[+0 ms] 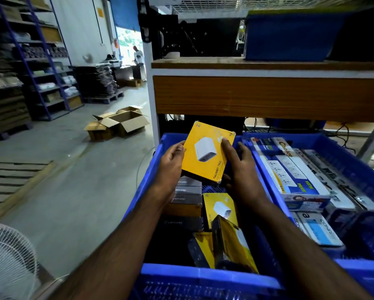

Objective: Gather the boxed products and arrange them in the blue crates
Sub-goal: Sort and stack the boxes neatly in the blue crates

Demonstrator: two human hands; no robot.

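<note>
Both hands hold one yellow charger box (205, 151) above the left blue crate (151, 169): left hand (170, 162) clamps its left edge, fingers curled round it; right hand (239, 167) grips the right edge, thumb on the printed face. Box is tilted, clear of the crate contents, not yet placed.

Progress: well underway, judging by the fill. Left crate already has a stack of dark grey boxes (187, 191) along its left side, another yellow box (220, 207) lying flat beside them, and more yellow packs (231, 241) leaning loose toward the near wall (these look dropped in, not tidy). Right blue crate (344, 152), touching the left one, is packed with white-and-blue power strip boxes (294, 176) and long dark boxes (331, 169).

Left to do: set the held box down, probably in the free patch near the far wall of the left crate, and straighten the leaning packs. Cannot tell how many products remain outside the crates. An open cardboard carton (125, 123) sits on the floor well apart; its contents aren't visible.
</note>
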